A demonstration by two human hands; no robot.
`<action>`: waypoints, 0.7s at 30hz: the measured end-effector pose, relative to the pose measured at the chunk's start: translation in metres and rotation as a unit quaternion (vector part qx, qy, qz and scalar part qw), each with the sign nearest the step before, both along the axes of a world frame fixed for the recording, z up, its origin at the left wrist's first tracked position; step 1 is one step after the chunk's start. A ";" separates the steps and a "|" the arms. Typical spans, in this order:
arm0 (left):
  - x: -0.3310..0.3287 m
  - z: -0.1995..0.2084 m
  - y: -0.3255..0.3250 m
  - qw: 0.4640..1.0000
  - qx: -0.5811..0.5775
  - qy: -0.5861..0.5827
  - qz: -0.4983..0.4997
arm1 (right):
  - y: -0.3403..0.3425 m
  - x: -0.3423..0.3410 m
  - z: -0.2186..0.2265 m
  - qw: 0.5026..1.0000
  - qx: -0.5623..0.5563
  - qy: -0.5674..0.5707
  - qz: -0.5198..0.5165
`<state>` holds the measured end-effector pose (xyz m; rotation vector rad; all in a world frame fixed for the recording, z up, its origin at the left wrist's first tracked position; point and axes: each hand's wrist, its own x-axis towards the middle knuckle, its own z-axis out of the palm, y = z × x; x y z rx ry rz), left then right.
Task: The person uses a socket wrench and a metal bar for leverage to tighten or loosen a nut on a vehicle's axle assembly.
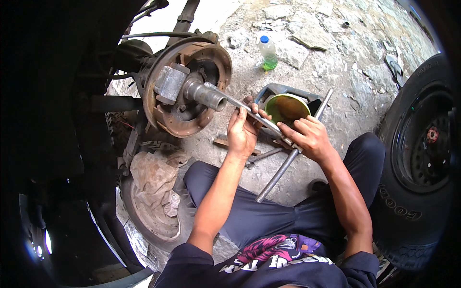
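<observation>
- Two legs of my dark trousers (257,204) are nearest, bent apart around the work.
- My right hand (311,137) has its fingers half curled onto the T-shaped bar (267,124), near where the crosspiece meets the shaft, forefinger pointing along it.
- My left hand (242,137) is further up the same shaft, fingers bent close around it, thumb on the near side.
- To my left, a brown rag (152,169) lies over a round metal piece (156,230).
- Under the bar, a short pipe (267,155) and a strip of wood (235,146) lie on the floor (336,60).
- Beyond my fingers, a green bowl (273,103), brown inside, sits at a blue-grey container (283,88).
- The bar slants up to the hub (207,96); I cannot tell whether its far end touches.
- I'd judge the stripping well along: the rusty brake shoes (222,62) are bare and nothing covers the hub's end. What looks left is covering the brake and fitting a wheel; one thick-tyred wheel (394,139) stands off the hub, to my right.
- Farther out are a blue-capped bottle (268,56) holding green liquid and, farthest, a sandal (394,70).
</observation>
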<state>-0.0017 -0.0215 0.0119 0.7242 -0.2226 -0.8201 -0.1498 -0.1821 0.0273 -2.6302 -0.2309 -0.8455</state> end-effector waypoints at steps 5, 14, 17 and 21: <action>0.000 -0.007 0.002 1.000 0.002 0.000 -0.006 | 0.004 -0.003 0.002 1.000 -0.001 0.007 -0.007; 0.012 -0.008 -0.008 0.998 -0.038 0.052 -0.015 | -0.020 0.010 0.006 0.998 -0.057 -0.006 0.013; 0.016 -0.014 -0.012 0.997 -0.045 0.052 -0.016 | -0.025 0.015 0.006 1.000 0.008 -0.017 0.013; 0.014 -0.022 -0.015 0.995 -0.071 0.069 -0.029 | 0.004 0.016 -0.027 0.981 0.187 -0.053 -0.029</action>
